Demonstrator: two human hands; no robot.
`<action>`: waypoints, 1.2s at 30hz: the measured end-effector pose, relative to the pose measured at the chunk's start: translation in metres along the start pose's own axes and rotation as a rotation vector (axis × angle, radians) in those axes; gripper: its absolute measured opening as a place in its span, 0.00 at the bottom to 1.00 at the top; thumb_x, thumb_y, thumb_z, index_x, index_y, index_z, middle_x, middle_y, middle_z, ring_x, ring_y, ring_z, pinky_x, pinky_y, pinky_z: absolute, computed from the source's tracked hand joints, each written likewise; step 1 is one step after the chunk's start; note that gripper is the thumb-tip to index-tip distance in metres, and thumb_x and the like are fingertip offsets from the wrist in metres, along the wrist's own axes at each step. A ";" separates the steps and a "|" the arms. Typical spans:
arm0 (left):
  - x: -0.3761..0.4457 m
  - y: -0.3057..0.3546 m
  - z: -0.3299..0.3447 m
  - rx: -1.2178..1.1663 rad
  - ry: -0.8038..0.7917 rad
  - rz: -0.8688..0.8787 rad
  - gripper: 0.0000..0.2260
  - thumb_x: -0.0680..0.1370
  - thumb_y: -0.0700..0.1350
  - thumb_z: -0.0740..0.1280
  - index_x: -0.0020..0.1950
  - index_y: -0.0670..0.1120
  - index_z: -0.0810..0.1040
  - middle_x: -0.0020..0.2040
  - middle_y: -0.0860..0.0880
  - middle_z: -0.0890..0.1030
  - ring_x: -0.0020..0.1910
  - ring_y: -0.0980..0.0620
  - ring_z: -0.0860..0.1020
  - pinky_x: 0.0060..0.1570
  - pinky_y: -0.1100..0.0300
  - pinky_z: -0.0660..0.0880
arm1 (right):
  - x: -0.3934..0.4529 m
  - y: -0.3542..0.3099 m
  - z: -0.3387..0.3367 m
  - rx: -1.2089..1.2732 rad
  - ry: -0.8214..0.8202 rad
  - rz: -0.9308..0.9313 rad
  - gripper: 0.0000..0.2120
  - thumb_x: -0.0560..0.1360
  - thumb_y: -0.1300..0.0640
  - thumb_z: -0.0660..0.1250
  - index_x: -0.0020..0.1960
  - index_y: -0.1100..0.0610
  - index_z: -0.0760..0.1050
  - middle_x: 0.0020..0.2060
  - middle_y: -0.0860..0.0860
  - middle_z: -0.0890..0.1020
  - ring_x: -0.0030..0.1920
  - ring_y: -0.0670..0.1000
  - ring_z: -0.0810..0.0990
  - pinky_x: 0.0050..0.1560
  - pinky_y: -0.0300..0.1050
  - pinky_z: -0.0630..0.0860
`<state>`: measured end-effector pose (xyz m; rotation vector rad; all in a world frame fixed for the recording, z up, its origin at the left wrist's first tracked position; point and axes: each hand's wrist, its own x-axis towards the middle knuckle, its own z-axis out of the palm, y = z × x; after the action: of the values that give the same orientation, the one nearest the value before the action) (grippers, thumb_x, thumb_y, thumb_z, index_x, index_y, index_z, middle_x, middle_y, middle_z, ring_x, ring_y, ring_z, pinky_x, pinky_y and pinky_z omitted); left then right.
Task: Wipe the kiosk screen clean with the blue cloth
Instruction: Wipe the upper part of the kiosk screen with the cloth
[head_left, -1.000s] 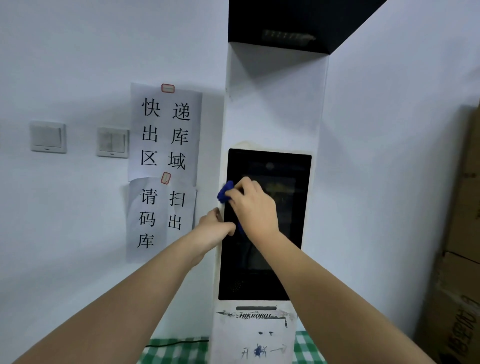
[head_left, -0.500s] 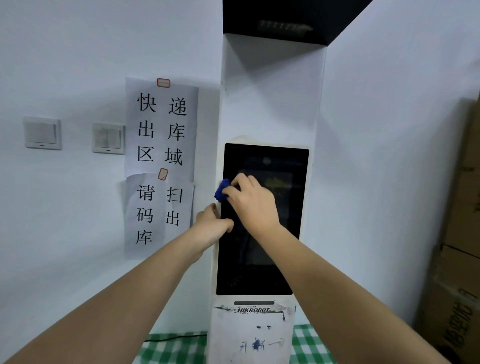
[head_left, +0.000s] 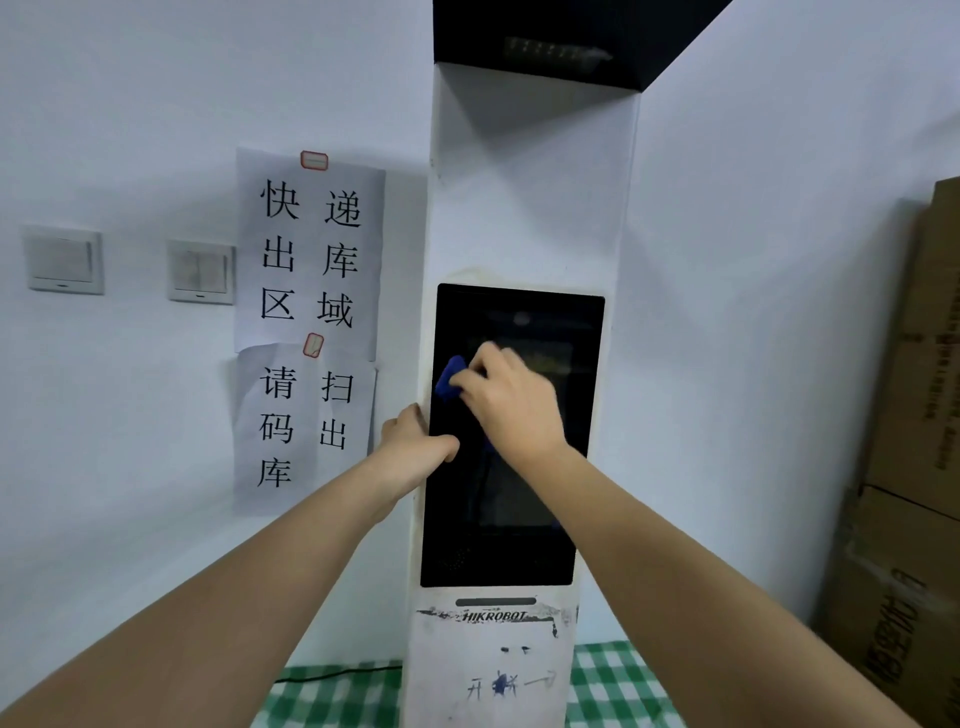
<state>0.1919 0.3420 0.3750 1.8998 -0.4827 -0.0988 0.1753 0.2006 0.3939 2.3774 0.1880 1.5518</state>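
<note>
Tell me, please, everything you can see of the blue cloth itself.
The blue cloth is small, deep blue and soft-looking, bunched into a wad. The right hand presses it flat against the upper left part of the dark kiosk screen. Only its left end pokes out beyond the fingertips; the hand covers the rest. The left hand does not touch it.

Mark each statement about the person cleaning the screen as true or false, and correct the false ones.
1. The right hand presses the blue cloth against the screen. True.
2. The left hand holds a spray bottle. False: it grips the left edge of the kiosk and holds nothing else.
3. The screen shows a bright picture. False: it is dark.
4. Two light switches sit on the wall left of the paper signs. True.
5. Cardboard boxes stand at the far right. True.
</note>
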 end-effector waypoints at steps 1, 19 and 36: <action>0.000 0.000 0.000 0.001 -0.002 -0.004 0.17 0.68 0.40 0.63 0.57 0.43 0.70 0.60 0.43 0.72 0.52 0.47 0.74 0.40 0.60 0.68 | 0.008 0.003 -0.006 0.044 0.020 0.102 0.09 0.66 0.59 0.75 0.46 0.55 0.80 0.42 0.53 0.76 0.40 0.54 0.76 0.24 0.41 0.65; -0.004 0.003 0.009 0.064 0.058 -0.018 0.24 0.71 0.42 0.64 0.65 0.40 0.65 0.64 0.42 0.66 0.52 0.43 0.72 0.44 0.57 0.67 | 0.017 0.009 -0.019 0.247 0.157 0.518 0.09 0.75 0.56 0.68 0.55 0.54 0.79 0.48 0.51 0.76 0.47 0.50 0.75 0.33 0.44 0.72; -0.010 0.005 0.008 0.086 0.044 -0.022 0.25 0.73 0.42 0.63 0.69 0.42 0.61 0.68 0.44 0.61 0.54 0.45 0.68 0.51 0.54 0.66 | -0.002 0.015 -0.016 0.214 0.085 0.426 0.08 0.74 0.58 0.69 0.52 0.54 0.79 0.45 0.52 0.75 0.45 0.52 0.75 0.30 0.45 0.70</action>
<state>0.1793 0.3374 0.3753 1.9874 -0.4428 -0.0512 0.1591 0.1887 0.4029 2.6449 -0.1555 1.9054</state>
